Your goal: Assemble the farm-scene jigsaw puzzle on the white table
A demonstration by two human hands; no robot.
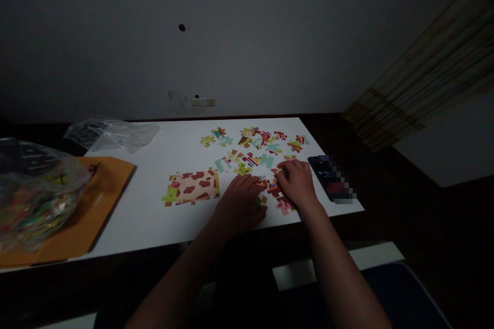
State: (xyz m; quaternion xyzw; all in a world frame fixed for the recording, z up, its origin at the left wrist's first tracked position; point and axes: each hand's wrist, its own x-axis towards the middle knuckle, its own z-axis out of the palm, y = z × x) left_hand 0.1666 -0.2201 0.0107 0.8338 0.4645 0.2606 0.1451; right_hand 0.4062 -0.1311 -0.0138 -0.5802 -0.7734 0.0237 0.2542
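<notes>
Both my hands rest on a white table (154,216) among loose jigsaw pieces. My left hand (240,201) lies palm down with curled fingers, its fingertips on a small reddish piece (263,183). My right hand (296,183) is beside it, fingers bent down and pressing on pieces between the two hands. A pink piece (284,206) lies just below my right hand. A joined block of pieces with brown patches (193,186) sits to the left of my left hand. Several loose coloured pieces (252,146) are spread further back.
A dark phone (331,179) lies at the table's right edge. An orange envelope (90,200) lies at the left under a clear bag of pieces (31,195). Another clear plastic bag (111,133) sits at the back left. A wall stands behind the table.
</notes>
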